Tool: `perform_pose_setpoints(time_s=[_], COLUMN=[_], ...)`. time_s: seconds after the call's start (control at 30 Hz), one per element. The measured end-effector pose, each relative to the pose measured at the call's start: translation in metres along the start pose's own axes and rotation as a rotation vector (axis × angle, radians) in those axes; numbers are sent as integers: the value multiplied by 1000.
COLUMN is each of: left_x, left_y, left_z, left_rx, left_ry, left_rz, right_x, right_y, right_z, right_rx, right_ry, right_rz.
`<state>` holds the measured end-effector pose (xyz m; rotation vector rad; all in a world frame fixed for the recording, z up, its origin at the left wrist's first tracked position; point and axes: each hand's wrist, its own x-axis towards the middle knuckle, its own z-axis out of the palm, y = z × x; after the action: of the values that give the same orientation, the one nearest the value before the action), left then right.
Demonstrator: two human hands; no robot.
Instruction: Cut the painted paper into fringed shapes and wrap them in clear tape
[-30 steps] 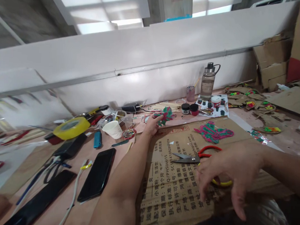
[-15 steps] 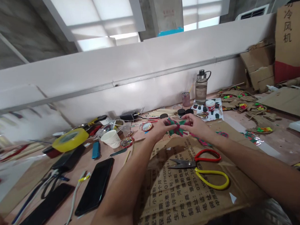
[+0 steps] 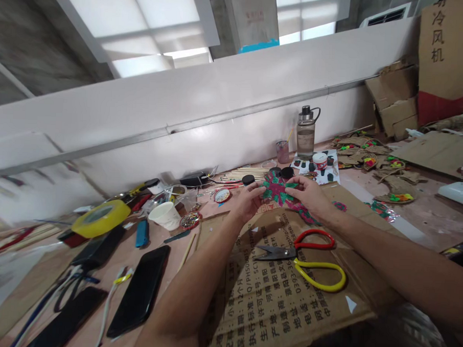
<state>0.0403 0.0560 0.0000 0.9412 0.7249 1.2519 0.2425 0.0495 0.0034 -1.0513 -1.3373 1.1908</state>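
Observation:
A flower-shaped cutout (image 3: 277, 190), magenta and green with several petals, is spread between my two hands above the far part of the cardboard sheet (image 3: 264, 297). My left hand (image 3: 250, 201) pinches its left side. On the other side, the fingers of my right hand (image 3: 306, 196) grip a green petal. Another magenta and green piece (image 3: 304, 213) lies beneath, partly behind my right hand. Closer to me, scissors (image 3: 289, 254) with one red and one yellow handle rest on the cardboard, apart from both hands.
Left of my left arm are a black phone (image 3: 139, 291), a paper cup (image 3: 165, 215) and a yellow tape roll (image 3: 101, 218). A water bottle (image 3: 306, 133) stands at the back near a white jar (image 3: 319, 160). Cardboard pieces with bright ornaments (image 3: 397, 193) lie at the right.
The cutout, bunched between my fingers before, is now spread wider and its petals show. My hands have moved slightly apart, and the camera view has shifted a little.

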Motion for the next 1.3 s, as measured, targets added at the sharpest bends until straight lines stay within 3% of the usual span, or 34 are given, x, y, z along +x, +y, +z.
perform_pose_setpoints(time_s=[0.13, 0.3, 0.47, 0.87, 1.0, 1.13, 1.3], left_x=[2, 4, 3, 5, 7, 7, 8], left_y=[-2, -6, -9, -11, -16, -19, -22], left_z=[-2, -2, 3, 5, -2, -6, -13], left_rx=[-8, -17, -23, -60, -25, 120, 302], left_ry=[45, 82, 55, 163, 228, 171, 145], left_rz=[14, 42, 11, -32, 8, 1, 13], right_x=[-1, -1, 2, 6, 25, 44, 49], right_y=[7, 13, 19, 13, 1, -7, -7], right_z=[4, 6, 4, -1, -27, -54, -63], right_rx=[108, 84, 101, 8, 21, -28, -122], right_ry=[-34, -79, -34, -115, 12, 192, 230], right_rz=[62, 34, 45, 25, -34, -8, 2])
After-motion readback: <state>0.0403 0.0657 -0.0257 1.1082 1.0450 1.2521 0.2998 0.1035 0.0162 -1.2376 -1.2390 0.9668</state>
